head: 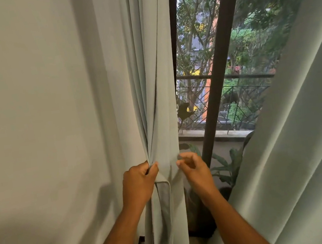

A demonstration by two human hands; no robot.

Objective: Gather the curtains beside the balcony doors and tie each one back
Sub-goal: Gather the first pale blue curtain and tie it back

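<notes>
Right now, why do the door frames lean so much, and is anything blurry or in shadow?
Head view: the wide-angle lens tilts the dark door frame and the right curtain; foliage top right is smeared; the right hand is slightly soft; the left hand, gripping the left curtain, casts shadow on the wall.

Your wall fills the left of the frame, with the left curtain hanging just right of it at centre. Your left hand grips its folds low in the frame; your right hand sits just beside its right edge. Behind, the door frame and balcony railing stand centre-right. The right curtain crosses the lower right.
</notes>
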